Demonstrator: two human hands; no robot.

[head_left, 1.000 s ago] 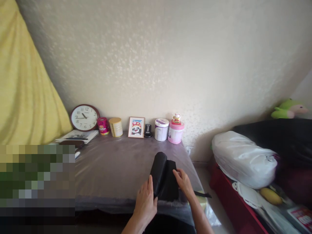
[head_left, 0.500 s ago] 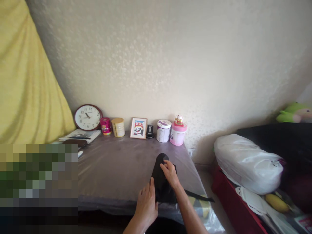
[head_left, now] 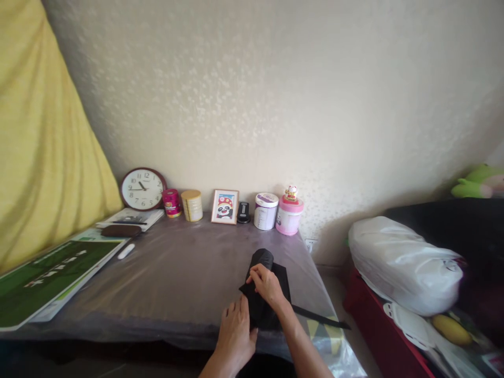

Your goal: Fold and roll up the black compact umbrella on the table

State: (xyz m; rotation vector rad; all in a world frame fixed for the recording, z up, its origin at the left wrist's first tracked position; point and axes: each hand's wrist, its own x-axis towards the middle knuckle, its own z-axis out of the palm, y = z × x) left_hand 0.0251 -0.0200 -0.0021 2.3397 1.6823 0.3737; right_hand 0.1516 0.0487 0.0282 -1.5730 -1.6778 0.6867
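A black fabric item (head_left: 258,304) lies near the front edge of the table, its rounded, rolled-looking end pointing to the wall. I cannot tell its exact kind. My right hand (head_left: 265,283) is over its middle, thumb and fingers closed on a pointed flap at the left side. Against the lower left edge rests my left hand (head_left: 236,325), fingers stretched out and thumb apart, touching the fabric. A black strap (head_left: 321,317) runs from under my right forearm to the right, past the table's edge. The underside of the fabric is hidden.
Along the wall stand a clock (head_left: 144,189), several cans, a panda picture frame (head_left: 224,207) and a pink tub (head_left: 290,218) with a figurine. A green booklet (head_left: 51,278) and a white oblong object (head_left: 126,251) lie left. A white bag (head_left: 401,262) sits right.
My right hand has moved left and slightly down, pulling the flap out to the left. More black fabric shows at the right. My left hand has shifted slightly down.
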